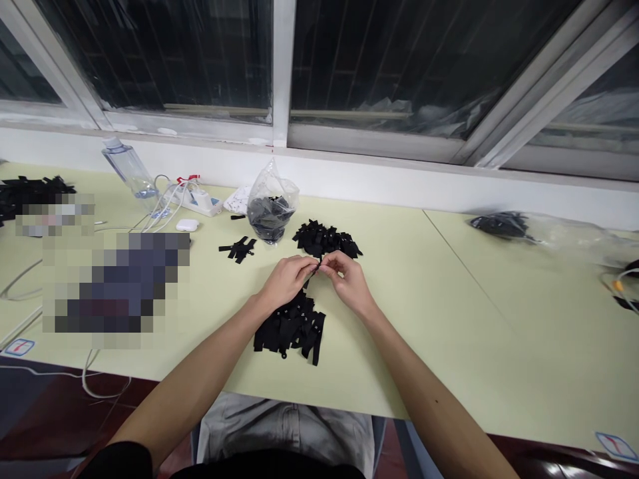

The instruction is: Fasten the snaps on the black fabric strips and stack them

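Both hands, left (288, 283) and right (346, 279), pinched a small black strip (317, 266) above the pale yellow-green table (439, 319), between two black piles. White-framed windows (399, 73) stood at the far side.

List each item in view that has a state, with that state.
Left hand: fingertips pinched on a small black piece
Right hand: fingertips pinched at the same piece
Bottle: capped, tilted, a little liquid low down
Clear bag: upright, partly filled with black pieces
White case: lid closed
Power strip: plugs and cables attached
Bag at far right: lying flat, black contents at one end
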`<state>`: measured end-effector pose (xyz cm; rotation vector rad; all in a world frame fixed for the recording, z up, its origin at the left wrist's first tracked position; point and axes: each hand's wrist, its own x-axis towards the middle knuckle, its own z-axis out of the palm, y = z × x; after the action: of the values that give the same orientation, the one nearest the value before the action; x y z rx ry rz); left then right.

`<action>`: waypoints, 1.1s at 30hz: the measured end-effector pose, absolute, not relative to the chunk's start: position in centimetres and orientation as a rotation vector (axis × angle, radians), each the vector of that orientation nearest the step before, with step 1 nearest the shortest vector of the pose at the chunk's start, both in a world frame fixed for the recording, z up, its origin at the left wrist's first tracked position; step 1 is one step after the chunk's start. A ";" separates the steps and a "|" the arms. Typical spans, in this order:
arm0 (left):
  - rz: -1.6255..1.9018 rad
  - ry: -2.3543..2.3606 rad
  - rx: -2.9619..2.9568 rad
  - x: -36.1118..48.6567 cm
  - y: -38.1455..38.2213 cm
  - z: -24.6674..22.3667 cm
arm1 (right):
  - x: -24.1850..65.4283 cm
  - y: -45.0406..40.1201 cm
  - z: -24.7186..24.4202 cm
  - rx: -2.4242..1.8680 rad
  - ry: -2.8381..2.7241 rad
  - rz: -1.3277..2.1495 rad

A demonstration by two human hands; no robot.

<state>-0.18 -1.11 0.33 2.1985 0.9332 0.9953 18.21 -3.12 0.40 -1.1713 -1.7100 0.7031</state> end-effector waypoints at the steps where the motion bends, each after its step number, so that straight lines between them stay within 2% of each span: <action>1: 0.994 0.941 2.200 -0.2 -1.1 0.4 | 18.2 -3.1 0.4 -1.174 -1.715 0.692; 33: 0.963 0.948 2.139 0.0 -1.7 1.1 | 18.3 -3.6 0.4 -1.109 -1.979 0.400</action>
<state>0.04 -1.70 1.09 2.1394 0.9476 0.9626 18.31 -3.60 0.43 -1.1094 -1.9789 0.4003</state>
